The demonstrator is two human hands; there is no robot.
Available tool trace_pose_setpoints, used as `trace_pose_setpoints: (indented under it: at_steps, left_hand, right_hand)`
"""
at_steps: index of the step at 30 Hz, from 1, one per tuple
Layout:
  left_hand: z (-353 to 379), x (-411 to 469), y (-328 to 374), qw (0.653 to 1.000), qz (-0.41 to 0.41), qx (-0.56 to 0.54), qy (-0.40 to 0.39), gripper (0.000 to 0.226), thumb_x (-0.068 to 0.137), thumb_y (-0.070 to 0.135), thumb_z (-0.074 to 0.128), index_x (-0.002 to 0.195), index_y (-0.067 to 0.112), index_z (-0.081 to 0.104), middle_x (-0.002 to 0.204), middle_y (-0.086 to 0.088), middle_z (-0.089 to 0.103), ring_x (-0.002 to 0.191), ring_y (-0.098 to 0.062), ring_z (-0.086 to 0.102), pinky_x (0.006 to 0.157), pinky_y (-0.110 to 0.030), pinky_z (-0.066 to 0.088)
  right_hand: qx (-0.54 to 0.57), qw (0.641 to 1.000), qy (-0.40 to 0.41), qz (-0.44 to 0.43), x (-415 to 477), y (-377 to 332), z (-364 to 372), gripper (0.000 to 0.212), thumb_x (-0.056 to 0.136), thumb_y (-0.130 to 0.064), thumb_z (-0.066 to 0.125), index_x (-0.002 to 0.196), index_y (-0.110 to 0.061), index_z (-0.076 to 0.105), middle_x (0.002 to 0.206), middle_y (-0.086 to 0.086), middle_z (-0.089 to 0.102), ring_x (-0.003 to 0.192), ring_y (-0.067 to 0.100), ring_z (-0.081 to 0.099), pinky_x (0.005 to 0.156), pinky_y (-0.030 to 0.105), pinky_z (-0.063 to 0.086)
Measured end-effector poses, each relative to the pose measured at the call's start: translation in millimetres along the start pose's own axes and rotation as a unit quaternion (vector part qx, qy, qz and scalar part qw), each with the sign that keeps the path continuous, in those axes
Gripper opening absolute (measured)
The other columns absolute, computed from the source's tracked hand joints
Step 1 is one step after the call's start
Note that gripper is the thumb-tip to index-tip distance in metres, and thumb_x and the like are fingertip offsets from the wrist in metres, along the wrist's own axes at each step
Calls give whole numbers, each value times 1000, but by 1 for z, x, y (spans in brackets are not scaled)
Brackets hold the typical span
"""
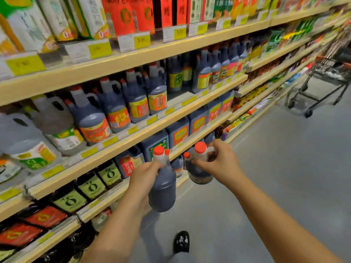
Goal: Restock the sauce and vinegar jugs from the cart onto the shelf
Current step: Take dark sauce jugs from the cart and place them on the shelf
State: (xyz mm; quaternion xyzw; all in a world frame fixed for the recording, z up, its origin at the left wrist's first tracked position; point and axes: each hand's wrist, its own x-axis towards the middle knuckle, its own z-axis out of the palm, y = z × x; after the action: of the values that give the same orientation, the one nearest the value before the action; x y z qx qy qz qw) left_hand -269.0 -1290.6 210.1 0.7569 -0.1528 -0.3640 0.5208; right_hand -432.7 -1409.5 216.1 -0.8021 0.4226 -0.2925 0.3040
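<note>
My left hand (145,174) grips the handle of a dark sauce jug (163,188) with an orange cap, hanging in front of the lower shelves. My right hand (221,160) holds a second dark jug (199,172) with an orange cap by its neck, just right of the first. Both jugs are in the air beside the shelf (133,133), at the level of its third board. That board carries a row of similar dark jugs (114,109) with orange labels, with an open slot (178,95) between them further right.
A shopping cart (326,73) stands on the grey aisle floor at the far right. White vinegar jugs (55,120) sit at the shelf's left. Boxed and flat packs fill the boards above and below. My dark shoe (181,242) is on the floor below my arms.
</note>
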Motion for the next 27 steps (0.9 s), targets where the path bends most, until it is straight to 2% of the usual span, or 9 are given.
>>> trace_pose_setpoints:
  at_steps: [5,7,11,14,17,19,22,24,27]
  left_hand:
    - [41,57,37,1000,13,-5,-3,26,81,25,59,60,14,48,61,-2,46,61,-20,40,57,-32,25]
    - [54,74,53,1000,19,-6,0,26,81,25,59,63,13,45,62,-5,41,60,-20,35,57,-33,22]
    - [75,102,79,999,15,-25,42,29,80,22,58,56,16,42,58,-2,39,58,-20,32,55,-31,21]
    - [92,117,86,996,9,-54,67,30,80,17,59,56,15,41,57,-2,37,56,-18,32,54,-30,22]
    - [110,124,88,989,-26,-73,124,40,80,13,59,46,15,38,50,-2,36,56,-19,29,56,-31,22]
    - [121,127,88,983,-31,-81,164,41,80,13,60,45,14,38,55,-6,38,59,-24,32,56,-32,23]
    - [139,126,92,975,-43,-81,201,31,72,29,68,61,4,54,73,-21,49,71,-36,46,64,-36,31]
    - [152,124,94,968,-59,-92,227,25,57,36,62,60,12,57,72,-11,56,68,-28,50,65,-36,34]
    - [169,123,91,954,-73,-116,267,21,53,38,60,57,18,57,67,-4,57,71,-24,51,70,-39,38]
  right_hand:
    - [9,999,12,-36,74,24,-7,49,51,-59,62,67,-19,38,70,1,42,69,17,39,53,25,27]
    - [21,998,26,-60,104,31,-13,50,51,-55,63,66,-15,37,70,1,41,69,18,38,53,26,26]
    - [51,993,30,-104,163,43,-22,44,58,-37,77,68,-20,37,69,-2,41,69,21,41,55,26,28]
    - [80,988,29,-130,206,47,-27,43,58,-37,75,71,-16,41,73,5,46,72,24,45,58,29,37]
    - [109,979,2,-171,245,47,-28,41,59,-35,76,73,-15,42,72,5,47,70,26,48,56,34,38]
    - [123,971,-10,-207,266,48,-26,40,62,-34,75,71,-13,42,69,7,47,69,28,48,57,35,37]
    - [158,956,-2,-249,295,50,-14,42,66,-33,76,67,-5,43,67,9,47,67,31,47,59,39,37]
    - [184,948,8,-260,309,51,0,41,66,-28,77,70,-7,42,72,5,43,70,28,44,65,31,32]
    - [201,945,-3,-257,329,53,23,41,64,-22,82,75,-14,43,78,3,42,77,23,40,65,19,23]
